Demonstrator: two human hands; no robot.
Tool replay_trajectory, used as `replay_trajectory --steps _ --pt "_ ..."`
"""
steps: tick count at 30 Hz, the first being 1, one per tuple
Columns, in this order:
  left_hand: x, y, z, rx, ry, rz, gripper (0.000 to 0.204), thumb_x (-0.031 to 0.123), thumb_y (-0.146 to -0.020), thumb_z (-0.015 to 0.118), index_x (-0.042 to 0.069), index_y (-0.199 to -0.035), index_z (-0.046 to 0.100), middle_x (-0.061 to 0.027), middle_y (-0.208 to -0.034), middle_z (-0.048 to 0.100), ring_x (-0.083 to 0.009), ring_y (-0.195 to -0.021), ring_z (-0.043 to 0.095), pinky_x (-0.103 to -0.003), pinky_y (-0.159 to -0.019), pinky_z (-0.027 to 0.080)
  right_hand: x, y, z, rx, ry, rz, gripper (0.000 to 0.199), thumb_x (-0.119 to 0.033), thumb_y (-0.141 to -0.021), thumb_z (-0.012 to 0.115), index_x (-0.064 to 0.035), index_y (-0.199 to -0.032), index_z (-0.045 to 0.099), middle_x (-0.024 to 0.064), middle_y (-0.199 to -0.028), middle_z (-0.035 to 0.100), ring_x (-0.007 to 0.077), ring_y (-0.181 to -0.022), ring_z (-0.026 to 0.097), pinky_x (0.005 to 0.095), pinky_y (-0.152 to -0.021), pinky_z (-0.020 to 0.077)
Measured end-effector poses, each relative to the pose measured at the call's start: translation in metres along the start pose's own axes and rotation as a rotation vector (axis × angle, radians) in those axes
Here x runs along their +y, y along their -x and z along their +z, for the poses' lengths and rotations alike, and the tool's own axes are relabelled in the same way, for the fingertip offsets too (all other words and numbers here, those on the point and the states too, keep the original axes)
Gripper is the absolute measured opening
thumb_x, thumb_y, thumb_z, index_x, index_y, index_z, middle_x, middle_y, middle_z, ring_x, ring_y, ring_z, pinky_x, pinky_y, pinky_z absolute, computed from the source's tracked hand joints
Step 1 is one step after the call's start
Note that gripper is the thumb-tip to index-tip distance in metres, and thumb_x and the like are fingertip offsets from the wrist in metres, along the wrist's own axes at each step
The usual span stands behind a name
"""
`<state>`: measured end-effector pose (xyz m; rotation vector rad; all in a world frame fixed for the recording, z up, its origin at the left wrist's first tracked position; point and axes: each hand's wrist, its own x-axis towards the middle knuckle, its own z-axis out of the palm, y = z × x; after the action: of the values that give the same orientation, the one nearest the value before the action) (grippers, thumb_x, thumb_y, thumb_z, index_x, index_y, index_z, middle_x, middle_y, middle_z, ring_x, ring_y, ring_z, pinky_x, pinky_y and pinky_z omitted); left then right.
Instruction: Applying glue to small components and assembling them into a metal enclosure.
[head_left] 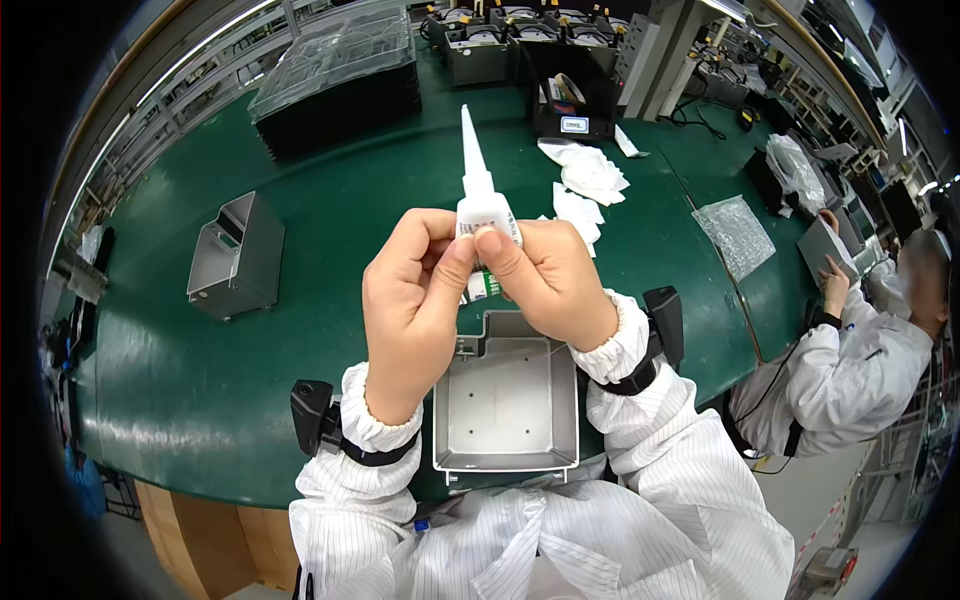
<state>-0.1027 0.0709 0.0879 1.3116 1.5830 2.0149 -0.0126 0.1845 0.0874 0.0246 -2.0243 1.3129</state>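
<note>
Both hands grip white nozzle tube — seemingly glue.

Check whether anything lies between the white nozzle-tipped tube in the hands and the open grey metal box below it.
Nothing visible does: both hands hold the white nozzle-tipped tube directly above the open grey metal box, nozzle pointing away.

Green surface has a grey folded sheet-metal box sitting off left, crumpled white wipes further back, plus a bubble-wrap sheet on the right side.
</note>
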Motion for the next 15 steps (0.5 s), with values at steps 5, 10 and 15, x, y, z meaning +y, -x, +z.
replay_trajectory --steps 5,10,15 --pt "-0.002 0.001 0.002 0.082 -0.069 0.070 0.010 0.007 -0.089 0.055 -0.001 -0.083 0.055 -0.0008 -0.063 0.053 -0.0043 -0.056 0.045 -0.019 -0.050 0.036 0.006 0.001 0.010 0.086 0.086 -0.007 0.040 -0.035 -0.093 0.049 0.0013 -0.080 0.057 0.0064 -0.053 0.048 0.0126 -0.045 0.042 0.0263 -0.043 0.0348" --pt "-0.011 -0.002 0.008 0.138 -0.081 0.159 0.008 0.004 -0.087 0.056 -0.002 -0.082 0.055 -0.0043 -0.068 0.056 -0.0070 -0.056 0.050 -0.020 -0.050 0.040 0.006 0.004 0.011 0.131 0.043 0.082 0.034 -0.032 -0.093 0.051 0.0019 -0.090 0.054 0.0025 -0.056 0.047 0.0064 -0.049 0.040 0.0230 -0.044 0.0326" --pt "-0.010 -0.005 0.011 0.129 -0.043 0.138 0.006 0.002 -0.086 0.056 -0.003 -0.082 0.055 -0.0067 -0.069 0.057 -0.0087 -0.056 0.054 -0.021 -0.049 0.043 0.003 0.001 0.014 0.193 -0.139 0.104 0.028 -0.027 -0.093 0.052 0.0004 -0.092 0.055 -0.0003 -0.063 0.051 0.0043 -0.054 0.044 0.0202 -0.047 0.0353"
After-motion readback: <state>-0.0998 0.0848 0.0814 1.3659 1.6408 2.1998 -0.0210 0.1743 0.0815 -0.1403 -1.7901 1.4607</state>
